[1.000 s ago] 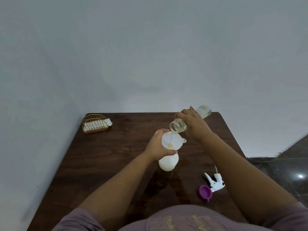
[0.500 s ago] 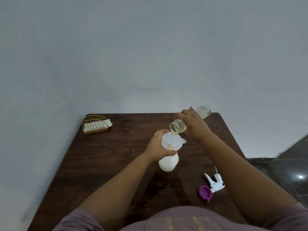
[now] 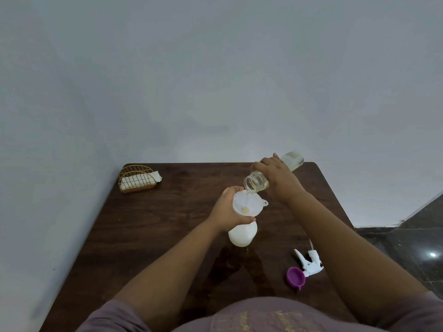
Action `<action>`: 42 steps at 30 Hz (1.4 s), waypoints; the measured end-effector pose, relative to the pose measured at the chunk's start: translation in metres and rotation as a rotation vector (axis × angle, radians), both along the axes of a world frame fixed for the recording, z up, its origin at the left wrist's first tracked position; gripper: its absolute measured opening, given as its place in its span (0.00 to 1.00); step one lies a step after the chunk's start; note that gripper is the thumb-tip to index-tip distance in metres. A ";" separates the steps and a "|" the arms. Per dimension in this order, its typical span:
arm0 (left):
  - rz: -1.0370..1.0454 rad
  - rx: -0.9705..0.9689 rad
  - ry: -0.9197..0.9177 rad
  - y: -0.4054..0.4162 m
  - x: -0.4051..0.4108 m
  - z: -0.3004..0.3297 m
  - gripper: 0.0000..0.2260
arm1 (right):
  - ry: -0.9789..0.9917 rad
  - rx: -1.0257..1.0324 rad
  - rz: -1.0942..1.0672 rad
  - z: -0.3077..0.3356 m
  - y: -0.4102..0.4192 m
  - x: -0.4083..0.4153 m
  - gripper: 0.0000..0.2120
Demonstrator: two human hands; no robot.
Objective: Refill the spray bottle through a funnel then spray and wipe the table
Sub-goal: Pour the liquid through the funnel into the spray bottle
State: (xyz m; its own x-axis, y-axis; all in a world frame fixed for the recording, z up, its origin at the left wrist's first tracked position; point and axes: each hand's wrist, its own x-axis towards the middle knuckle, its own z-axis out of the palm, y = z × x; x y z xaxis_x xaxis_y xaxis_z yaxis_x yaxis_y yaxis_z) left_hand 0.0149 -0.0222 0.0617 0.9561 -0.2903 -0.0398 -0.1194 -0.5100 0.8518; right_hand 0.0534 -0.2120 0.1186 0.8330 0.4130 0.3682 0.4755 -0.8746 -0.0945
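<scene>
A white spray bottle point(image 3: 242, 236) without its head stands in the middle of the dark wooden table point(image 3: 167, 224). A white funnel point(image 3: 247, 203) sits in its neck. My left hand point(image 3: 227, 209) grips the bottle's neck just under the funnel. My right hand point(image 3: 279, 179) holds a clear refill bottle point(image 3: 256, 182) tilted mouth-down over the funnel's rim, and a thin stream of pale yellowish liquid runs into it. The white trigger head point(image 3: 310, 261) lies on the table to the right.
A purple cap point(image 3: 296, 277) lies beside the trigger head near the table's right front. A gold wire holder point(image 3: 136, 179) with a white cloth stands at the back left corner. Grey walls bound the table at the back and left; dark floor shows at right.
Almost nothing has moved. Both hands keep their places and the pouring into the funnel goes on.
</scene>
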 end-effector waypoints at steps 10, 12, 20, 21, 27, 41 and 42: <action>0.002 0.003 -0.003 0.000 0.001 -0.001 0.37 | 0.005 -0.006 -0.005 -0.003 -0.002 0.000 0.22; 0.000 0.008 -0.005 -0.001 0.001 -0.001 0.37 | 0.005 -0.010 -0.006 -0.003 -0.002 0.000 0.22; -0.004 0.015 -0.006 -0.001 0.001 -0.001 0.37 | 0.016 -0.005 -0.007 -0.003 -0.002 0.001 0.22; -0.004 0.018 -0.007 -0.001 0.001 -0.001 0.37 | 0.015 -0.001 -0.007 -0.003 -0.002 0.001 0.21; -0.004 0.030 -0.009 -0.001 0.003 -0.003 0.37 | 0.015 0.009 -0.008 -0.003 -0.001 0.001 0.21; -0.003 0.016 -0.005 -0.001 0.003 -0.003 0.37 | 0.017 0.004 -0.016 -0.002 0.000 0.000 0.22; -0.003 0.013 -0.004 0.000 0.003 -0.003 0.37 | 0.018 0.003 -0.016 -0.002 0.000 0.000 0.22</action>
State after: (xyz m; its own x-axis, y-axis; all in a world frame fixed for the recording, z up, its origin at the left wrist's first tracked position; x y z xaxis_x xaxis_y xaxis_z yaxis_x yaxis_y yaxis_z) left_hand 0.0178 -0.0227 0.0587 0.9553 -0.2928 -0.0401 -0.1240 -0.5206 0.8447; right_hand 0.0532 -0.2116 0.1165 0.8460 0.3983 0.3544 0.4593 -0.8820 -0.1052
